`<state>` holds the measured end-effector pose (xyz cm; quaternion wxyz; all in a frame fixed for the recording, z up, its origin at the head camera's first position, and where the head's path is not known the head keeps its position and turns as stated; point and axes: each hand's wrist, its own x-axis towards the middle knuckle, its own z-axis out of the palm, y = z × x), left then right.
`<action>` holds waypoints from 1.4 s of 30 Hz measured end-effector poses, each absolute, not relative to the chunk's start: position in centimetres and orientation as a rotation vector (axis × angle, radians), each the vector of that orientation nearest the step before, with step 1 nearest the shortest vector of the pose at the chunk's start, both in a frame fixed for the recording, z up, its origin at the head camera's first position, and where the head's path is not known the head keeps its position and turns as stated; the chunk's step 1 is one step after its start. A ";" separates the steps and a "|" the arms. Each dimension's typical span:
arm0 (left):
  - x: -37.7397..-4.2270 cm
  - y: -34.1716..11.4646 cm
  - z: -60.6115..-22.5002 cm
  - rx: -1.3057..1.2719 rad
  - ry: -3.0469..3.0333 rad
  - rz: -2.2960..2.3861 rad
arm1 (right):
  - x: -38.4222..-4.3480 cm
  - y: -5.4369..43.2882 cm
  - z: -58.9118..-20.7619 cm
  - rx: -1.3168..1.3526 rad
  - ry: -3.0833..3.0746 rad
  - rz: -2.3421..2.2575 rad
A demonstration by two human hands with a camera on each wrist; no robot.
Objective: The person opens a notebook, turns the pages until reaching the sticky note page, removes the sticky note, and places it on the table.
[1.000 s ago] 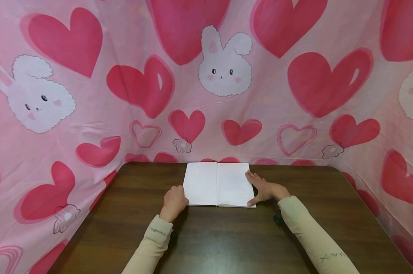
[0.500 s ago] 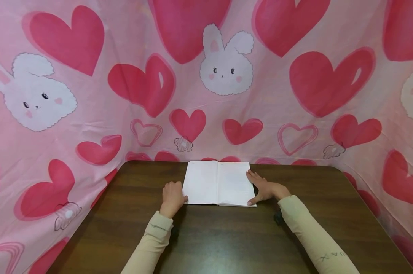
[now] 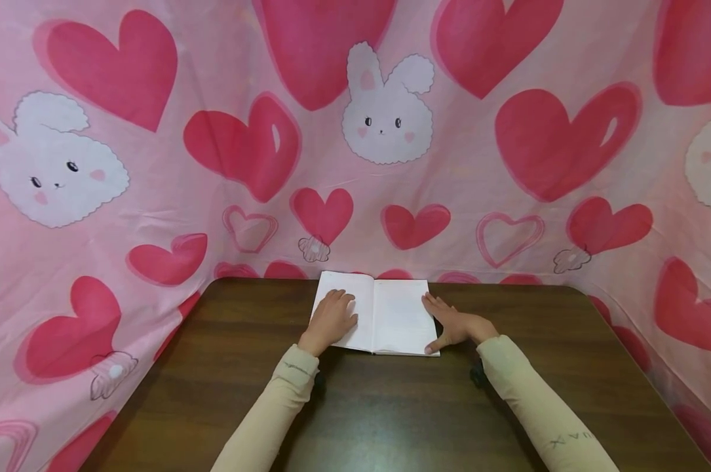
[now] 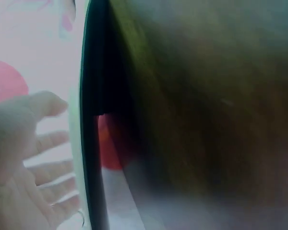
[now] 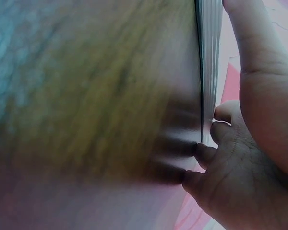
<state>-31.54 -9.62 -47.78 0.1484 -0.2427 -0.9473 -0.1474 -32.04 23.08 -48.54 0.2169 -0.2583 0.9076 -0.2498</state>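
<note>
An open notebook [image 3: 399,314] with white pages lies near the table's back edge. My left hand [image 3: 330,319] rests on the left page, its fingers stretched towards the back. In the left wrist view that half's dark cover [image 4: 89,62] stands a little off the table at its outer edge, and the fingers lie along the page side. My right hand [image 3: 454,326] spreads along the right edge, with the thumb on the lower right corner of the page. Seen from the right wrist, fingertips [image 5: 206,153] touch the side of the page stack [image 5: 209,57] and the tabletop.
The brown wooden table [image 3: 384,413] extends in front of and to both sides of the notebook. A pink cloth [image 3: 355,223] with hearts and rabbits hangs behind and beside it. Dark wrist devices [image 3: 478,375] show under both cuffs.
My left hand has moved from the notebook's left edge rightwards onto the left page. The left half's outer edge has risen slightly. My right hand has stayed in place.
</note>
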 end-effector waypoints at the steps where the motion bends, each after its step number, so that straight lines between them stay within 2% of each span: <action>1: -31.8 -9.3 -47.7 -0.736 -2.736 -0.451 | -32.0 23.1 -48.6 -0.716 2.515 -0.690; 9: -33.8 -7.3 -47.8 -0.888 -2.855 -0.385 | -32.1 22.9 -48.6 -0.705 2.527 -0.687; 26: -34.4 -8.4 -49.2 -0.771 -3.306 -0.419 | -32.1 23.1 -48.8 -0.699 2.526 -0.676; 42: -35.3 -9.5 -49.9 -0.828 -3.367 -0.583 | -32.3 23.1 -49.0 -0.709 2.527 -0.673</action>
